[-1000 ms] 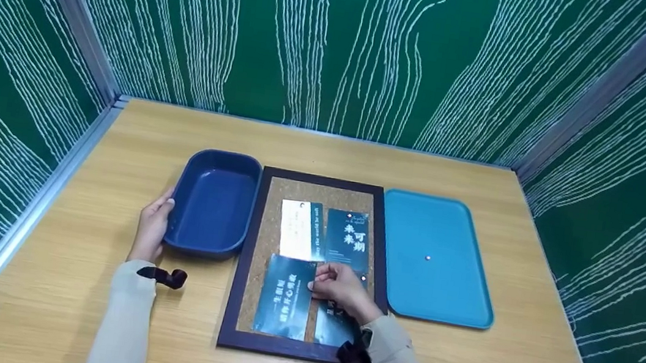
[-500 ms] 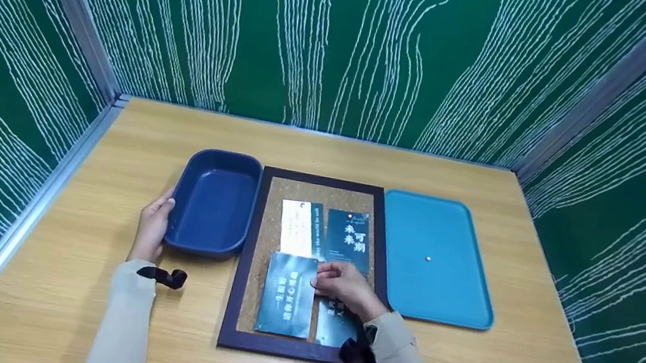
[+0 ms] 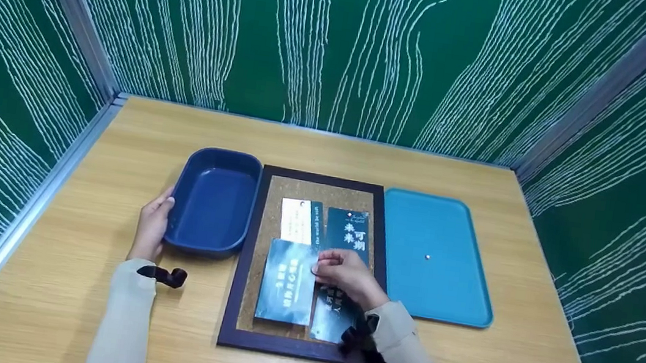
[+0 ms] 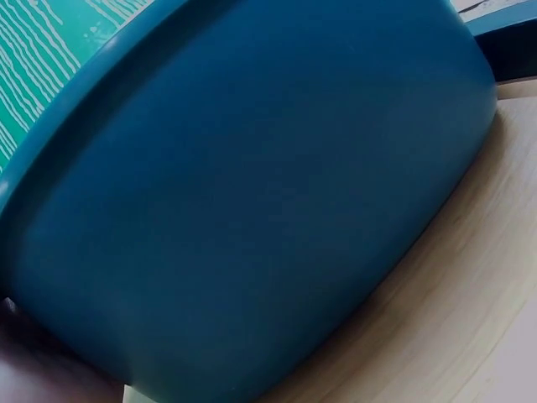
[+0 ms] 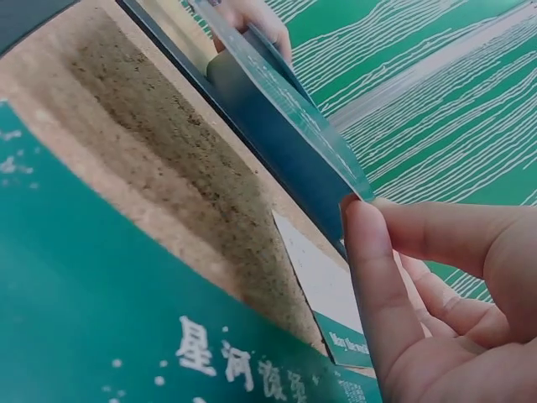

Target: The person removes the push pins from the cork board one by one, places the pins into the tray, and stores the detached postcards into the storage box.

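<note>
My right hand (image 3: 347, 276) pinches the right edge of a teal postcard (image 3: 288, 282) with white writing, between thumb and forefinger. The postcard is held up off the corkboard (image 3: 262, 211); in the right wrist view a shadow falls on the cork below it. It partly covers a white-and-green card (image 3: 297, 218). Two other dark teal cards lie at the board's right: an upper card (image 3: 348, 225) with a small pin, and a lower card (image 3: 330, 324) partly behind my hand. At the left, my left hand (image 3: 152, 225) grips the side of a deep blue bin (image 3: 212, 205).
A flat turquoise tray (image 3: 434, 281) lies against the board's right side, with one small pin (image 3: 428, 257) on it. The dark frame (image 3: 290, 346) of the board touches or nearly touches the bin. Green patterned panels (image 3: 363, 57) surround the wooden table (image 3: 187, 337).
My right hand has lifted the postcard off the corkboard and shifted it slightly away from me. It now overlaps more of the white-and-green card. My left hand stays at the bin.
</note>
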Motion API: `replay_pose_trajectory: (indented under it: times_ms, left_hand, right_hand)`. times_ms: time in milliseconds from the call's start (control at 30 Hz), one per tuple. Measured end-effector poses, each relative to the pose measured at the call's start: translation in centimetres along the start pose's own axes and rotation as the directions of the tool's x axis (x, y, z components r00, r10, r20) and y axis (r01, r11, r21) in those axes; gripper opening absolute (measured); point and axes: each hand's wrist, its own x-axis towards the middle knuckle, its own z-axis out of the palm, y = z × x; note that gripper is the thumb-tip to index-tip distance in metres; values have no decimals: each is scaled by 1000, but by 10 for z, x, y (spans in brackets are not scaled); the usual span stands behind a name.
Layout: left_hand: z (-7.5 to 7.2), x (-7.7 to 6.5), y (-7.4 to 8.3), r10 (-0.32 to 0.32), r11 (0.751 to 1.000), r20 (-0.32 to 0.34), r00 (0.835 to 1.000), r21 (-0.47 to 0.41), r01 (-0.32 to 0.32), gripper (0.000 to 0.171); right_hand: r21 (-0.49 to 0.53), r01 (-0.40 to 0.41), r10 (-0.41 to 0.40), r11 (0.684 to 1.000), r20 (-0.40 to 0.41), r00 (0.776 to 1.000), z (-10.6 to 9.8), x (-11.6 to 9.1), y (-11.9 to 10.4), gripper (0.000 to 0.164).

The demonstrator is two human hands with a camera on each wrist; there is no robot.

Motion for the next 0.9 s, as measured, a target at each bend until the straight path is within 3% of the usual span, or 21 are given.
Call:
replay_pose_trajectory:
  times_ms: [233,400,700,900]
  left_hand:
    - [1,-6,10,-15,1000,20,1000,3,15,46]
    - [0,-5,7,-30,1000,9,1000,-5,30,46]
    - [-2,-2,-1,43,999,-8,999,25,-43,46]
    - [0,0,-1,26,999,-15,1000,22,-26,46]
  right_hand:
    - [-20,-29,29,999,-11,1000,1,7,-13,28]
    - [-36,-26,26,999,-21,999,7,12,-28,29]
    - [-49,27,-30,998,-44,999,21,26,-58,23]
    - [-47,25,-28,999,-61,998,31,39,-75,25]
